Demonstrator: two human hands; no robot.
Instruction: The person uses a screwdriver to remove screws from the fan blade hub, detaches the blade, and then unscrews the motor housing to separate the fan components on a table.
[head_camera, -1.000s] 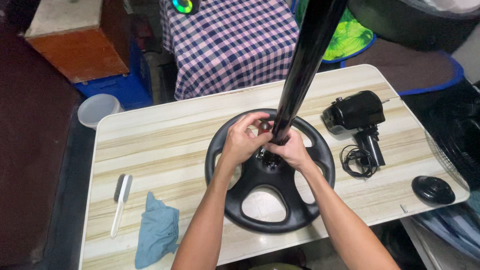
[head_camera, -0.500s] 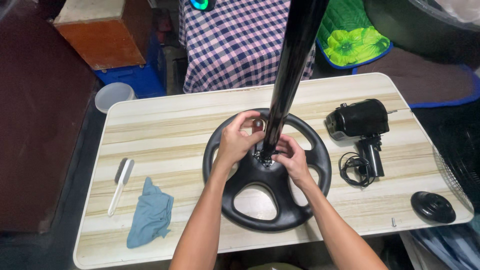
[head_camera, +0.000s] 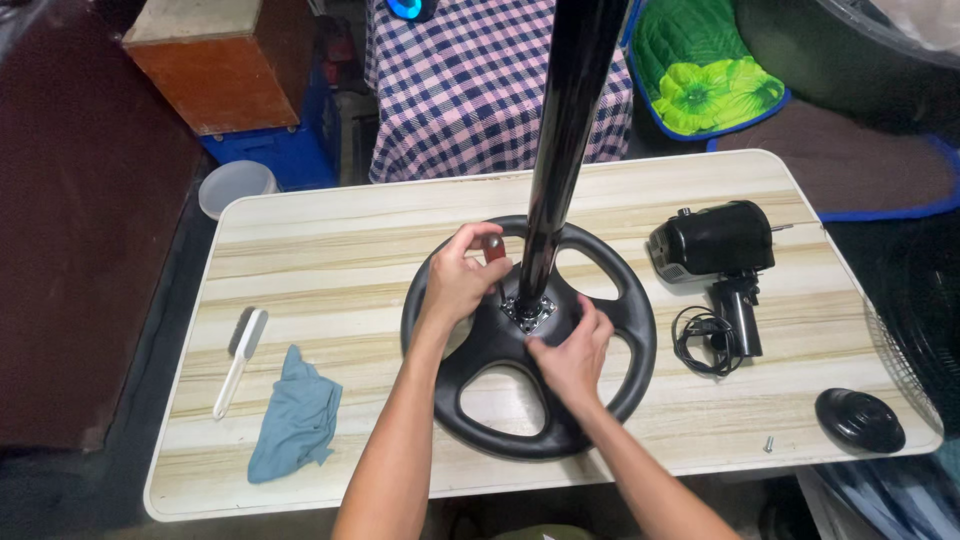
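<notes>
A round black fan base (head_camera: 600, 395) with spokes lies flat on the pale wooden table (head_camera: 330, 250). A glossy black pole (head_camera: 565, 130) stands upright from the metal plate at its hub. My left hand (head_camera: 462, 282) is closed around a red-handled screwdriver (head_camera: 493, 247) beside the foot of the pole. My right hand (head_camera: 572, 355) rests on the hub just right of the plate, fingers curled against the base.
A black fan motor (head_camera: 712, 240) with its neck and coiled cord (head_camera: 700, 340) lies to the right. A black round cap (head_camera: 860, 420) and a small screw (head_camera: 768, 442) sit near the front right corner. A white brush (head_camera: 240, 360) and blue cloth (head_camera: 297, 425) lie left.
The view has shifted a little. My left hand has come off the pole and sits lower left with the red handle showing; my right hand has slid down onto the hub.
</notes>
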